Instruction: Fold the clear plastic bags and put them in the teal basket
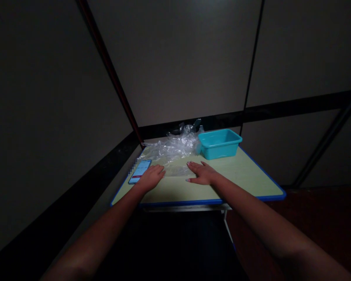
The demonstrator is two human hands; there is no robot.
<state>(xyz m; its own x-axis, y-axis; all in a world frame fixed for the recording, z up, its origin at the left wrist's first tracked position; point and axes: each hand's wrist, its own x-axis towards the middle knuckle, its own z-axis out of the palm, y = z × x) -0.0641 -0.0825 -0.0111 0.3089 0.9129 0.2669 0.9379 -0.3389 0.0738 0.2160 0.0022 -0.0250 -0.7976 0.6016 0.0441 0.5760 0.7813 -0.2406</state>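
Observation:
A flat, see-through plastic bag (178, 171) lies on the pale yellow table (240, 179) between my hands. At its left side my left hand (152, 176) rests palm down, fingers close together and lying flat by the plastic. My right hand (203, 174) is laid on the right side of the bag, its fingers stretched out and spread. Neither hand grips anything that I can see. Beyond them spreads a crumpled heap of clear plastic bags (175, 145).
A turquoise plastic basin (220, 151) stands at the back right, beside the heap. A phone with a lit screen (140, 171) lies left of my left hand. Blue edging (181, 203) borders the table, and wall panels (181, 58) rise behind it.

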